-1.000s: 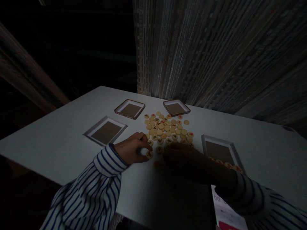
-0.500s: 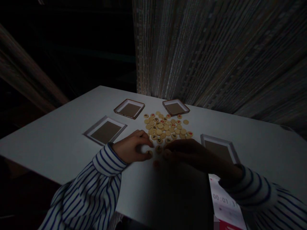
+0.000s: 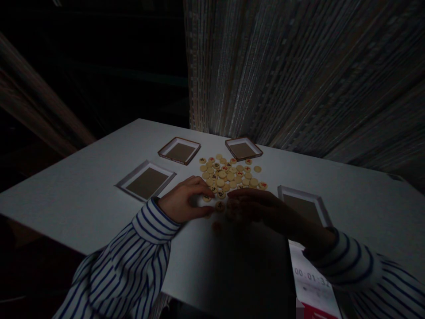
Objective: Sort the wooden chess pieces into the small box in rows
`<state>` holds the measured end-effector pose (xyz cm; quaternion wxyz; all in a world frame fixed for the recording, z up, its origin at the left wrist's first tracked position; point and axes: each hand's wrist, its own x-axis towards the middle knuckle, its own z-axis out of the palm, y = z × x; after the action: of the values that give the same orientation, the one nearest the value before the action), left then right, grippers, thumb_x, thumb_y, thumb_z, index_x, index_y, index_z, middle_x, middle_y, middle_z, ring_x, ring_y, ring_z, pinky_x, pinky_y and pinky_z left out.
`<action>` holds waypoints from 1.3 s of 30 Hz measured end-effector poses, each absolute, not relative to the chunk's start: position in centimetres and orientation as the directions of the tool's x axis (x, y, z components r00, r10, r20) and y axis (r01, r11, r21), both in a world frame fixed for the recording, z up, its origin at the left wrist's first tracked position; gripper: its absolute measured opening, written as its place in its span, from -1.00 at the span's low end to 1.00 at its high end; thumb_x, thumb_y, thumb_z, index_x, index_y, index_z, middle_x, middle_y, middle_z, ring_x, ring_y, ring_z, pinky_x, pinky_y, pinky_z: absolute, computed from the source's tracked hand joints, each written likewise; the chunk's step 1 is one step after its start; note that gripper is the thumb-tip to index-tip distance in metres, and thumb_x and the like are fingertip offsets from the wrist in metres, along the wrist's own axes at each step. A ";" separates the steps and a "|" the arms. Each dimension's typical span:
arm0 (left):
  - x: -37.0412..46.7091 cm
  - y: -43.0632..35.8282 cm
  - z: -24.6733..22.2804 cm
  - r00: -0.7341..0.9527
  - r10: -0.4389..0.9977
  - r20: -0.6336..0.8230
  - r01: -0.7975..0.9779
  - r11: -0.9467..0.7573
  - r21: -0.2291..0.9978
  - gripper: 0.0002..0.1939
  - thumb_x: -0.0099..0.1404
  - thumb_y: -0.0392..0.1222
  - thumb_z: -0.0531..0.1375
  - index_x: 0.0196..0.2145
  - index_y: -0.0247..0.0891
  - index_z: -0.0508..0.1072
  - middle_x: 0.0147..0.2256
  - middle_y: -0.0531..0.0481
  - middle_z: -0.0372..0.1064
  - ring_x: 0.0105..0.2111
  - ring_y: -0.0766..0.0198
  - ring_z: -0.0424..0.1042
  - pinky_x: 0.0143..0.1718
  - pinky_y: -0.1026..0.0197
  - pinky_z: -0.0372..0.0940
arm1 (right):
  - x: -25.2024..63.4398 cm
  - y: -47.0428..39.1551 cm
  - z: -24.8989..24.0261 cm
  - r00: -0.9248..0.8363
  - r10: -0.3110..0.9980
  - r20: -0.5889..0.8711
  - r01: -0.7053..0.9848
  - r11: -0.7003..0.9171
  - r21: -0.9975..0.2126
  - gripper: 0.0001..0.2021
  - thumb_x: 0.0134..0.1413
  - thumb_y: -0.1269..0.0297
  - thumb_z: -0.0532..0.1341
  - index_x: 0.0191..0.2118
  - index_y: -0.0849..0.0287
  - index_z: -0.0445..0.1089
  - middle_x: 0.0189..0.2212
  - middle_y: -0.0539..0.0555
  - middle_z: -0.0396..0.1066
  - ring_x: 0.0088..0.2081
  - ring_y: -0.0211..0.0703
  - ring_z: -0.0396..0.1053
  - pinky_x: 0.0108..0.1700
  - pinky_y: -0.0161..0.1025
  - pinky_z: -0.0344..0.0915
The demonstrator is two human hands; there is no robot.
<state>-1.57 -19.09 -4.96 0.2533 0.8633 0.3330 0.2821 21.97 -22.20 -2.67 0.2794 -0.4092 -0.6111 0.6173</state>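
Dim, seemingly domestic room, with hanging curtain (image 3: 265,66), white table (image 3: 83,186), round game pieces (image 3: 220,182)

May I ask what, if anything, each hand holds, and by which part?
The left hand is open and appears to hold nothing; the right hand is too dark to tell.

White sleeves (image 3: 122,268) with thin blue lengthwise stripes, the left one loose and gathered, end in crosswise-striped cuffs (image 3: 155,223) above a bare left hand (image 3: 182,201) and right hand (image 3: 268,210).
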 end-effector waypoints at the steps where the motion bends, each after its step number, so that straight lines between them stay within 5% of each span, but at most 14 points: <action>1: -1.6 -19.1 -4.9 0.618 0.718 0.321 0.432 -0.650 0.625 -0.75 0.07 -0.14 0.24 -0.28 -0.28 0.44 -0.30 -0.06 0.32 -0.24 0.22 0.32 -0.16 0.07 0.25 | 21.9 -22.2 -2.5 -0.500 0.848 -0.175 0.164 -0.106 -0.981 -0.71 0.06 0.21 0.15 -0.09 0.18 0.35 -0.25 0.09 0.41 -0.36 -0.30 0.33 -0.39 -0.32 0.25; 15: -0.7 -19.6 -4.5 0.537 0.732 0.419 0.366 -0.649 0.667 -0.82 0.05 -0.20 0.24 -0.35 -0.31 0.46 -0.40 -0.05 0.40 -0.40 0.32 0.34 -0.36 0.25 0.27 | 22.0 -22.1 -2.6 -0.498 0.864 -0.073 0.094 -0.029 -0.995 -0.77 -0.03 0.19 0.24 -0.23 0.16 0.32 -0.43 -0.02 0.36 -0.49 -0.38 0.28 -0.50 -0.40 0.22; 25: 1.9 -21.5 -3.8 0.376 0.925 0.057 0.101 -0.102 0.990 -0.82 0.03 -0.18 0.23 -0.40 -0.35 0.46 -0.51 -0.02 0.42 -0.56 0.38 0.31 -0.55 0.33 0.20 | 22.0 -23.4 -2.5 -0.469 0.793 0.388 0.244 0.539 -0.806 -0.78 -0.03 0.36 0.24 -0.20 0.12 0.30 -0.32 0.02 0.41 -0.35 -0.28 0.37 -0.39 -0.33 0.33; 32: 3.5 -22.2 -2.8 0.333 0.943 0.003 -0.171 0.058 0.984 -0.78 -0.10 -0.20 0.34 -0.48 -0.32 0.41 -0.61 0.09 0.39 -0.63 0.47 0.29 -0.60 0.42 0.14 | 22.1 -23.6 -3.0 -0.425 0.751 0.505 0.222 0.628 -0.746 -0.77 -0.02 0.37 0.25 -0.18 0.07 0.31 -0.28 0.02 0.42 -0.27 -0.25 0.39 -0.32 -0.30 0.36; 39: 4.7 -22.6 -2.8 0.316 0.948 -0.024 -0.245 0.106 0.964 -0.69 -0.17 -0.16 0.39 -0.51 -0.31 0.36 -0.57 0.07 0.43 -0.57 0.40 0.39 -0.54 0.40 0.22 | 22.6 -24.2 -2.5 -0.413 0.708 0.573 0.280 0.697 -0.660 -0.71 -0.01 0.39 0.24 -0.12 0.08 0.30 -0.22 0.08 0.43 -0.22 -0.22 0.40 -0.28 -0.26 0.37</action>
<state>4.67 -22.61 -2.84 0.6497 0.4857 0.3618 0.4594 22.64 -24.18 -2.46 0.4468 -0.3067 -0.8055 0.2397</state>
